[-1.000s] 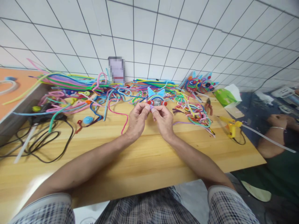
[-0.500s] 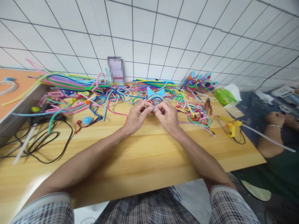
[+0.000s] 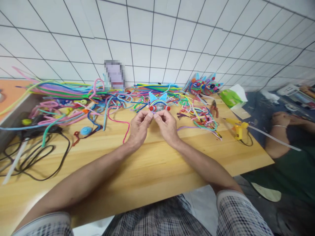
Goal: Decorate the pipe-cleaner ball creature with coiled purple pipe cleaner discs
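Observation:
Side by side over the middle of the wooden table [image 3: 152, 173], my left hand [image 3: 140, 126] and my right hand [image 3: 166, 125] are both closed in a pinch. Their fingertips meet on a short purple pipe cleaner [image 3: 153, 113], whose ends are hidden by the fingers. Just behind the fingertips sits a cat-like head [image 3: 160, 107] with light blue ears, a silvery middle and red discs at its sides. A pink pipe cleaner [image 3: 128, 126] curves down beside my left hand. To the right of my right hand lies a purple strand [image 3: 188, 127].
Pipe cleaners [image 3: 61, 90] pile up along the wall. Two finished-looking colourful heads [image 3: 204, 86], pliers [image 3: 215, 109] and a yellow glue gun [image 3: 238, 128] are at right. Black cable [image 3: 65, 157] coils at left. Another person's arm [image 3: 278, 134] is at far right.
The view has shifted, so most things sit further left. My hands are slightly lower relative to the cat-like head, and its red discs now show more fully.

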### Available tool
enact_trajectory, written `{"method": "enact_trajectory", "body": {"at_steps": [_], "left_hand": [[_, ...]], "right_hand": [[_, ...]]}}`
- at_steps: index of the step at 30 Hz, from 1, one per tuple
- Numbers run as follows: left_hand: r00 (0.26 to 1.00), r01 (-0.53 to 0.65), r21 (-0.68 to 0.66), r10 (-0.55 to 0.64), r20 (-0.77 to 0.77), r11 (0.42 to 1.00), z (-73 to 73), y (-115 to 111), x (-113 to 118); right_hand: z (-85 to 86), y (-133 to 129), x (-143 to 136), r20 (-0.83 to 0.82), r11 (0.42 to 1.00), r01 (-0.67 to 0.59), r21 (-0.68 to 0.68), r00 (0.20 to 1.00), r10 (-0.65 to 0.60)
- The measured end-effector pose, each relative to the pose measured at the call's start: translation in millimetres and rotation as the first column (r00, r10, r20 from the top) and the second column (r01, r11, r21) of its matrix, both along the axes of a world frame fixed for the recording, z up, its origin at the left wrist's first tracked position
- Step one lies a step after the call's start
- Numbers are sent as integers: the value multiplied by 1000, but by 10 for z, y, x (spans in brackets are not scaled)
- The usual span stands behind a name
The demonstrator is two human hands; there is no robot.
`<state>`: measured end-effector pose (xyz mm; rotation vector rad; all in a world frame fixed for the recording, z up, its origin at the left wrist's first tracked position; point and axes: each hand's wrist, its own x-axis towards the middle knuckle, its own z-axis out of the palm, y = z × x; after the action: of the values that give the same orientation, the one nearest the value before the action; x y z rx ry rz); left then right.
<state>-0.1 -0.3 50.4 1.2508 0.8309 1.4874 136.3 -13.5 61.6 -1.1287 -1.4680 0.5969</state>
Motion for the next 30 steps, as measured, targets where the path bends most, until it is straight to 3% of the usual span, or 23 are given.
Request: {"method": "enact_trajectory", "body": {"at_steps": [3, 7, 10, 15, 18, 22, 25, 28, 30], "left_hand": [[988, 74, 69, -63, -141, 995, 23, 109, -69], [938, 77, 257, 18, -347, 963, 72, 200, -177], [942, 13, 287, 84, -325, 958, 64, 164, -178], [989, -59, 171, 80, -120, 983, 29, 31, -60], [995, -74, 114, 81, -58, 991, 25, 0, -20], [988, 19, 123, 0, -154, 992, 46, 55, -66], [953, 27, 250, 51, -298, 968, 79, 123, -133], [930, -6, 338, 130, -344, 941, 89, 160, -174], [937, -25, 322, 134, -322, 947, 75, 161, -178]], "right_hand": [[83, 50, 138, 235, 992, -11, 126, 972, -19], [171, 73, 248, 438, 969, -63, 240, 898, -50], [160, 39, 193, 370, 965, -50, 256, 928, -50], [65, -32, 17, 146, 991, 6, 132, 989, -25], [52, -36, 5, 139, 993, 15, 114, 990, -31], [103, 27, 125, 300, 986, -20, 166, 953, -32], [141, 73, 214, 414, 978, -77, 192, 910, -10], [153, 75, 228, 422, 975, -99, 199, 907, 6], [151, 55, 200, 367, 980, -80, 184, 930, 8]]}}
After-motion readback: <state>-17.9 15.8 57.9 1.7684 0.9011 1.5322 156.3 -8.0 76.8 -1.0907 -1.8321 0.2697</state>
